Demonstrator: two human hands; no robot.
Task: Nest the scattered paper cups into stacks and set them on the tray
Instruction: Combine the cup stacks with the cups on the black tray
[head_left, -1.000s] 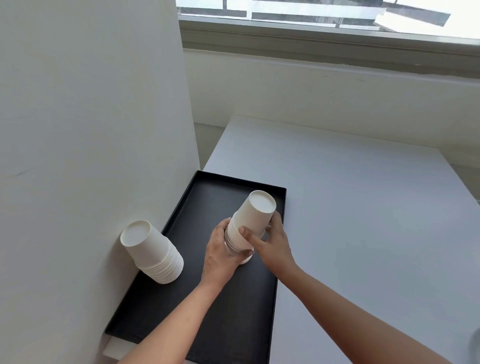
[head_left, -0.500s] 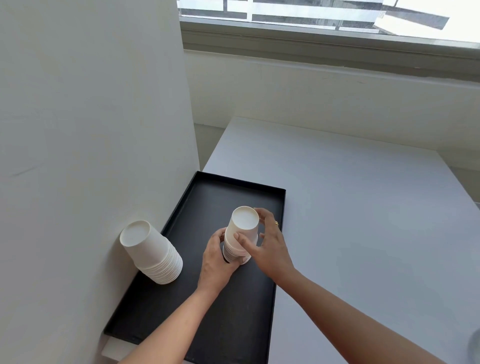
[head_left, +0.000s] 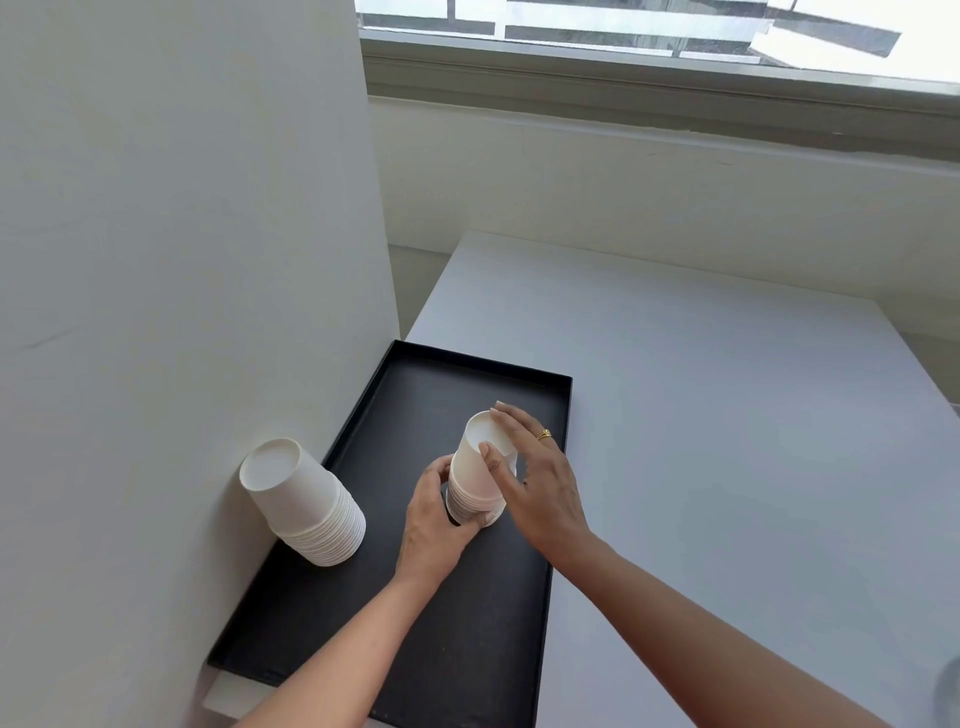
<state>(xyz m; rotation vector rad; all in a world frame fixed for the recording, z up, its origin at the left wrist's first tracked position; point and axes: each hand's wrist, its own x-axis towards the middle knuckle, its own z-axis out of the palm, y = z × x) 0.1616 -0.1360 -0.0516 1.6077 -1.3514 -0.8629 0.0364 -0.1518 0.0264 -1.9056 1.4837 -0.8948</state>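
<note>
A stack of paper cups (head_left: 475, 478), white and turned upside down, is in the middle of the black tray (head_left: 415, 395), a little toward its right edge. The stack leans slightly to the right at the top. Its lower rims are down at the tray floor, but the fingers hide the contact, so I cannot tell if it rests fully there.

The left hand (head_left: 434, 530) grasps the stack at the bottom, with the fingers curled round the packed rims from the left side. The right hand (head_left: 540, 483) holds the upper cup: the thumb presses on its near side and the other fingers reach over its flat top and far side. A gold ring (head_left: 544, 434) is on one finger of this hand.

A second stack (head_left: 306, 506), also upside down and with many rims, stands on the left part of the tray, just beside the wall (head_left: 182, 260) and well apart from both hands.

The tray lies on the left edge of a pale grey table (head_left: 727, 467), with its long side against the wall. Behind the table there is a window (head_left: 649, 31) with bright light.
</note>
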